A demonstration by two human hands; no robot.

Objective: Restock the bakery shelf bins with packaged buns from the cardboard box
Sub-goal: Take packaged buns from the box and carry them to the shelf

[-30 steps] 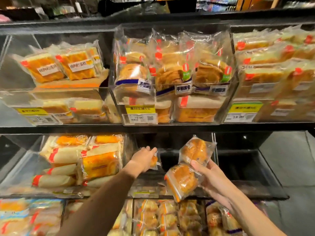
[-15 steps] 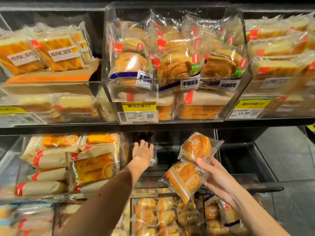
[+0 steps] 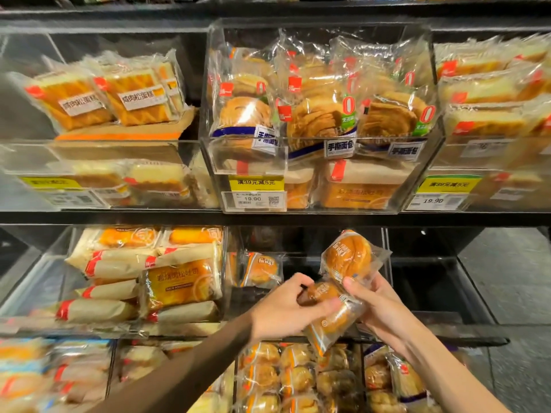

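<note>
Dark shelving (image 3: 268,217), clear plastic bins (image 3: 322,23) of wrapped bread.
Before the lower centre bin (image 3: 231,281), the right hand (image 3: 378,308) clasps a clear-wrapped round golden upper bun (image 3: 347,257) and lower bun (image 3: 334,323); the left hand (image 3: 283,314) grips the lower bun. A third bun (image 3: 262,269) lies inside.

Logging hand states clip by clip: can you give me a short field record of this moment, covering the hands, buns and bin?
left hand: fingers curled on lower bun
right hand: holds top bun and the lower bun together
middle bin: one shelved bun at its left side, the rest bare
hands' position: in front of the middle bin, not inside it
cardboard box: not in view
stage: both held buns not yet placed
</note>
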